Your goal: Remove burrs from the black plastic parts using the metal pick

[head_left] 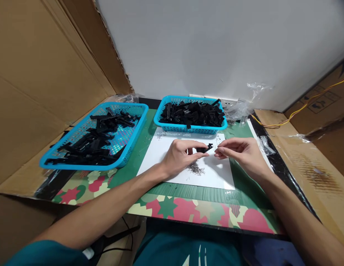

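My left hand (185,155) holds a small black plastic part (205,148) between thumb and fingers, above a white sheet of paper (216,171). Just to the right of that part is my right hand (238,151), its thumb and index finger pinched together. Whatever those fingertips hold is too small to make out. A pile of tiny metal pieces (196,169) lies on the paper below my left hand.
A blue basket (188,128) full of black parts stands behind the paper. Another blue basket (133,147) with black parts is at the left. Cardboard (313,173) borders the right side, with plastic bags (238,109) near the wall.
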Available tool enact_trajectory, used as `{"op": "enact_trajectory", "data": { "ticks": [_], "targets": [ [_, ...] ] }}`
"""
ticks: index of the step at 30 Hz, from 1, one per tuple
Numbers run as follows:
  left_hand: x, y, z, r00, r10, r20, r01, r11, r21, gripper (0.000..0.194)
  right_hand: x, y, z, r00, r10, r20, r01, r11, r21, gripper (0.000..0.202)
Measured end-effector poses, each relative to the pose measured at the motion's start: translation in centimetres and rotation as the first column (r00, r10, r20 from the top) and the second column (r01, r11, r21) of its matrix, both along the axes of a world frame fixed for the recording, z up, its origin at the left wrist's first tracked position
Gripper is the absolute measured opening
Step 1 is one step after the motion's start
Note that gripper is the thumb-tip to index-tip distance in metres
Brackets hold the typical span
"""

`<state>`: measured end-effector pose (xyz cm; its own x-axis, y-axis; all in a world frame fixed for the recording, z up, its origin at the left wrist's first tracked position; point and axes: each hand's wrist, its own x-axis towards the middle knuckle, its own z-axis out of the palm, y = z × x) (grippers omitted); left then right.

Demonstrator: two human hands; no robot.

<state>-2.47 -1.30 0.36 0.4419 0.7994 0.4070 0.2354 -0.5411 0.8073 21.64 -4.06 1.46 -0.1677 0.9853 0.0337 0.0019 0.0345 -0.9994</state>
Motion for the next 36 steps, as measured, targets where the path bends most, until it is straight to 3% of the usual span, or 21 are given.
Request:
{"op": "enact_trajectory", "data": {
  "ticks": [4,7,10,13,17,22,29,32,36],
  "targets": [
    [0.2,-0.2,-0.2,0.998,0.018,-0.054,-0.014,0.997,0.074,0.015,-0.2,0.1,-0.1,0.997,0.078,0.024,-0.078,0.997,-0.018,0.031],
    [0.4,-0.1,-0.3,0.993,0.096,-0.066,-0.089,0.991,0.098,0.016,-0.2,0.2,-0.4,0.977,0.045,0.206,-0.054,0.998,0.041,0.028],
    [0.5,0.3,-0.1,0.981,0.190,-0.025,-0.187,0.978,0.094,0.017,-0.4,0.1,-1.0,0.877,-0.082,0.473,0.000,0.985,0.171,0.019],
    [0.4,0.7,0.2,0.969,0.245,0.019,-0.245,0.966,0.078,0.017,-1.2,0.0,-1.6,0.774,-0.180,0.607,-0.016,0.953,0.303,0.015],
    [0.4,1.0,0.2,0.970,0.235,0.061,-0.238,0.970,0.045,0.015,-2.7,0.5,-1.8,0.712,-0.182,0.678,-0.104,0.927,0.359,0.012],
    [0.3,1.0,0.2,0.977,0.198,0.081,-0.195,0.980,-0.046,0.013,-4.1,2.4,-1.0,0.662,-0.069,0.747,-0.204,0.942,0.267,0.013],
    [0.0,1.0,0.4,0.980,0.196,0.032,-0.194,0.980,-0.054,0.016,-4.3,3.5,-0.3,0.686,0.059,0.725,-0.265,0.949,0.173,0.018],
    [-0.1,1.1,0.2,0.978,0.207,-0.040,-0.208,0.977,-0.046,0.012,-4.0,3.2,-0.5,0.675,0.055,0.735,-0.286,0.939,0.192,0.018],
    [-0.2,1.2,0.0,0.979,0.193,-0.061,-0.197,0.979,-0.056,0.011,-3.6,2.4,-1.0,0.662,-0.030,0.749,-0.225,0.945,0.237,0.021]
  ]
}}
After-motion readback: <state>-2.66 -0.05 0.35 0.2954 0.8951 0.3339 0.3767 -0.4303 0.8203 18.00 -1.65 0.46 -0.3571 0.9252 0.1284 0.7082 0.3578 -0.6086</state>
